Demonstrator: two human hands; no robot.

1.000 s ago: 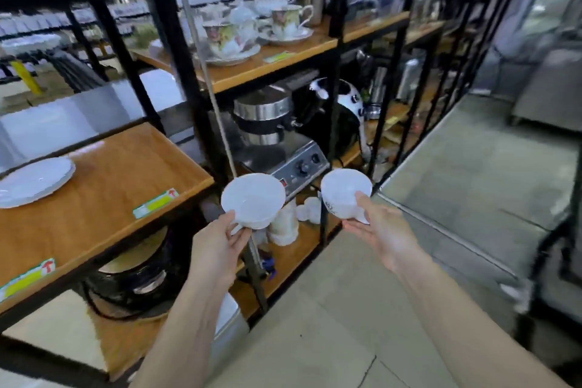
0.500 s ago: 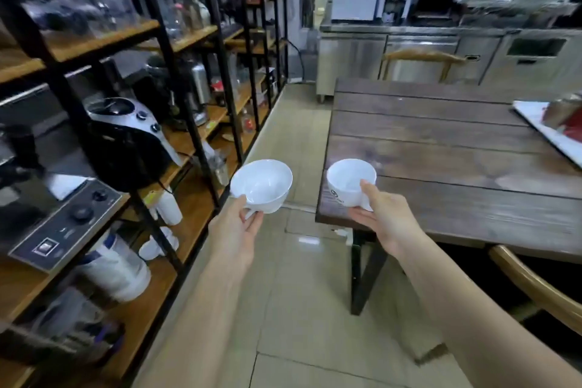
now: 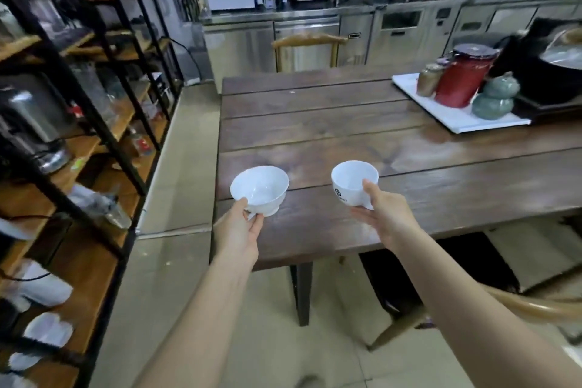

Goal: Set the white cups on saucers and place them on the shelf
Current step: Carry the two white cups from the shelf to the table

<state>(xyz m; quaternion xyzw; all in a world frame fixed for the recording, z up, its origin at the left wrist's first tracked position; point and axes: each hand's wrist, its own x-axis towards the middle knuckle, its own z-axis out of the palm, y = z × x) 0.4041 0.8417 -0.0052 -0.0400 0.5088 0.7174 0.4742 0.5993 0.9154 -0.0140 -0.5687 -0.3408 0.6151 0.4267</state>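
Note:
I hold a white cup in each hand above the near left corner of a dark wooden table (image 3: 346, 123). My left hand (image 3: 237, 231) grips the wider white cup (image 3: 261, 187) by its handle and foot. My right hand (image 3: 385, 217) holds the second white cup (image 3: 351, 181), which bears a small black logo, thumb on its rim. Both cups are upright and empty. No saucer is visible. The black-framed wooden shelf unit (image 3: 94, 123) stands along the left.
A white tray (image 3: 453, 118) with a red canister (image 3: 463, 79), a brown jar and a green gourd jar (image 3: 494, 98) sits at the table's far right. Wooden chairs stand behind the table (image 3: 307, 41) and at the near right (image 3: 535, 309). Steel counters line the back wall.
My view has swung right, from the shelf with plates and appliances to the wooden table. Both hands kept their cups and now hover over the table's corner.

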